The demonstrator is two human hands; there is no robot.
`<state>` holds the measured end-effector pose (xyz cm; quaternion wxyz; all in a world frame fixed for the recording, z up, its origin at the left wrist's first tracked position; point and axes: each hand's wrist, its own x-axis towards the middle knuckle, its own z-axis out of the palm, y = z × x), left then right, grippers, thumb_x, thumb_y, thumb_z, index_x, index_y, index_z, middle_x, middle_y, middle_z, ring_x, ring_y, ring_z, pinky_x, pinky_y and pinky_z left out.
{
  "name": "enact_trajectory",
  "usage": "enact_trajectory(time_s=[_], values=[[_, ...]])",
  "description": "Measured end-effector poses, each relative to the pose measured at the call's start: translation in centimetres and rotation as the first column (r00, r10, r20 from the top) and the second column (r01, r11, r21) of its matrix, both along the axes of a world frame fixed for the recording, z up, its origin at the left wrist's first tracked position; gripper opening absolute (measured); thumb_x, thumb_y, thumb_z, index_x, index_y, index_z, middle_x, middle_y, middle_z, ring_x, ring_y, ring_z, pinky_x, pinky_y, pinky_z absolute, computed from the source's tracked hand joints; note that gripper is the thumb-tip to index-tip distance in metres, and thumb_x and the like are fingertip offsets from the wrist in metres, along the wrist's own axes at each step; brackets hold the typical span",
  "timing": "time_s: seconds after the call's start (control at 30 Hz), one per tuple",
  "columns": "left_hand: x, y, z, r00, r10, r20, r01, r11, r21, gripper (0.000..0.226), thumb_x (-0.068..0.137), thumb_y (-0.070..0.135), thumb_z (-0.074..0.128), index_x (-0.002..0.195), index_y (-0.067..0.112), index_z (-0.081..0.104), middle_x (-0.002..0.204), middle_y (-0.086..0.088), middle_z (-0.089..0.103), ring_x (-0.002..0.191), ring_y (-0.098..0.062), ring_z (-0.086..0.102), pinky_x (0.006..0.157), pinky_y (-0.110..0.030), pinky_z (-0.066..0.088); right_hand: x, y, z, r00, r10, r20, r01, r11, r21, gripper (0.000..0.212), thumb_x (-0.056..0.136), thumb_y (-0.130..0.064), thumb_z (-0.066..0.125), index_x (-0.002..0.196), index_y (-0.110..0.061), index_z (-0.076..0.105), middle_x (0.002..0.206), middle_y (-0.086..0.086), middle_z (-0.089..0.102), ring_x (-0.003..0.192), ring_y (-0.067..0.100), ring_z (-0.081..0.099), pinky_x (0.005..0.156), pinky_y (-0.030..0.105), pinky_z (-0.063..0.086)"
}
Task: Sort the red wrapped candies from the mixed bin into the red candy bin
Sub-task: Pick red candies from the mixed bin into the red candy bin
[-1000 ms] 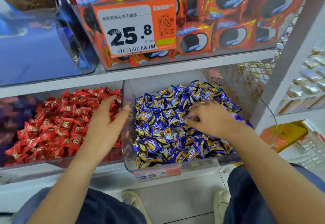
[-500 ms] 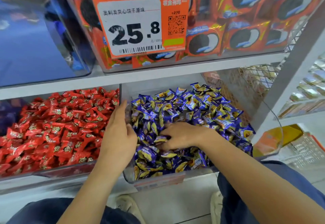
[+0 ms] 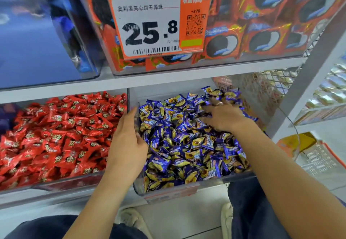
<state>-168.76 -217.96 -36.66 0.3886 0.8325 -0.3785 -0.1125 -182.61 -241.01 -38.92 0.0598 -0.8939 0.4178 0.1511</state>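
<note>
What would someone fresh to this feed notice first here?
Probably the big orange price tag reading 25.8, on the upper shelf's cookie bin. Below it, two clear bins sit side by side: the red candy bin on the left and the mixed bin of blue-and-yellow wrappers on the right. The left hand rests at the divider between them; the right hand is spread over the blue candies.

White shelf [image 3: 187, 73] carries two candy bins [image 3: 168, 188] (clear plastic).

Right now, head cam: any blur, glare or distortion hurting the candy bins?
Head view: right hand motion-blurred at the fingertips in the blue candy bin; left hand sharper, at the divider. Glare washes over the clear cookie bin above. Wide-angle bends the shelf post. Red candies are evenly lit and readable.
</note>
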Motion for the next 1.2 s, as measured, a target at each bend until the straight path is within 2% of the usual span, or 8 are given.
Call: enact_trajectory(time_s=[0.1, 0.47, 0.57, 0.73, 0.8, 0.9, 1.07, 1.2], values=[[0.0, 0.0, 0.0, 1.0, -0.003, 0.005, 0.003, 1.0, 0.004, 0.068, 0.09, -0.008, 0.042, 0.148, 0.024, 0.028, 0.151, 0.001, 0.033, 0.135, -0.019, 0.037, 0.101, -0.019, 0.028, -1.1, -1.6, 0.1, 0.994, -0.061, 0.095, 0.059, 0.998, 0.024, 0.055, 0.093, -0.057, 0.038, 0.142, -0.032, 0.036, 0.153, 0.004, 0.029, 0.139, 0.03, 0.028, 0.108, 0.048, 0.035], [-0.3, -0.2, 0.1, 1.0, 0.027, -0.005, -0.027, 1.0, -0.003, 0.065, 0.089, -0.009, 0.041, 0.145, 0.023, 0.034, 0.146, -0.002, 0.04, 0.128, -0.021, 0.043, 0.096, -0.018, 0.028, -1.5, 3.9, 1.5, 0.944, 0.087, 0.319, -0.219, 0.887, 0.406, 0.046, 0.093, -0.044, 0.052, 0.138, -0.042, 0.042, 0.154, -0.004, 0.029, 0.141, 0.019, 0.027, 0.113, 0.036, 0.022], [-0.4, -0.2, 0.2, 1.0, 0.026, -0.009, -0.026, 1.0, -0.003, 0.066, 0.088, -0.009, 0.04, 0.145, 0.023, 0.034, 0.147, -0.002, 0.039, 0.129, -0.021, 0.042, 0.098, -0.02, 0.03, -3.4, 3.7, 2.7, 0.894, 0.019, 0.447, -0.095, 0.984, 0.15, 0.048, 0.094, -0.049, 0.046, 0.14, -0.033, 0.043, 0.154, 0.003, 0.029, 0.141, 0.021, 0.028, 0.11, 0.037, 0.027], [-0.3, -0.2, 0.2, 1.0, 0.029, 0.005, -0.029, 1.0, 0.002, 0.069, 0.085, -0.011, 0.042, 0.145, 0.023, 0.035, 0.147, -0.001, 0.037, 0.133, -0.021, 0.039, 0.11, -0.032, 0.032, -6.1, 4.0, 1.0, 0.954, -0.301, 0.003, 0.301, 0.953, -0.016, 0.087, 0.088, -0.071, 0.015, 0.152, -0.015, -0.003, 0.157, 0.02, 0.001, 0.136, 0.041, 0.032, 0.099, 0.049, 0.04], [-0.1, -0.3, -0.1, 1.0, 0.029, 0.01, -0.029, 1.0, 0.012, 0.072, 0.083, -0.011, 0.043, 0.145, 0.024, 0.034, 0.15, -0.001, 0.034, 0.135, -0.022, 0.036, 0.113, -0.038, 0.031, -5.4, 4.6, 0.0, 0.967, -0.254, -0.03, 0.255, 0.964, 0.071, 0.097, 0.079, -0.076, 0.001, 0.151, -0.012, -0.006, 0.155, 0.026, -0.007, 0.14, 0.044, 0.019, 0.105, 0.053, 0.035], [0.0, -0.4, -0.3, 1.0, 0.026, -0.009, -0.026, 0.999, 0.029, 0.074, 0.081, -0.01, 0.044, 0.145, 0.026, 0.034, 0.153, -0.004, 0.029, 0.141, -0.024, 0.028, 0.114, -0.043, 0.028, -2.9, 6.1, -0.3, 0.973, -0.169, 0.157, 0.122, 0.953, 0.276, 0.081, 0.095, -0.06, 0.025, 0.15, -0.01, -0.006, 0.156, 0.021, -0.012, 0.144, 0.04, 0.003, 0.114, 0.049, 0.021], [0.1, -0.4, -0.2, 0.999, 0.032, -0.035, -0.031, 0.999, 0.036, 0.075, 0.08, -0.01, 0.046, 0.144, 0.027, 0.035, 0.154, -0.004, 0.028, 0.141, -0.024, 0.028, 0.113, -0.041, 0.03, -0.3, 8.5, 0.9, 0.894, 0.126, 0.429, -0.28, 0.906, 0.316, 0.057, 0.097, -0.042, 0.045, 0.148, -0.028, 0.027, 0.135, 0.009, 0.052, 0.106, 0.02, 0.058, 0.087, 0.03, 0.045], [-0.1, -0.2, 0.1, 1.0, 0.015, -0.017, -0.015, 1.0, 0.024, 0.07, 0.081, -0.009, 0.046, 0.143, 0.023, 0.038, 0.151, -0.007, 0.032, 0.136, -0.027, 0.034, 0.111, -0.04, 0.033, -3.4, 9.0, 2.3, 0.85, 0.347, 0.397, -0.431, 0.89, 0.146, 0.051, 0.093, -0.045, 0.051, 0.142, -0.033, 0.041, 0.152, 0.001, 0.033, 0.142, 0.012, 0.024, 0.113, 0.026, 0.021]])
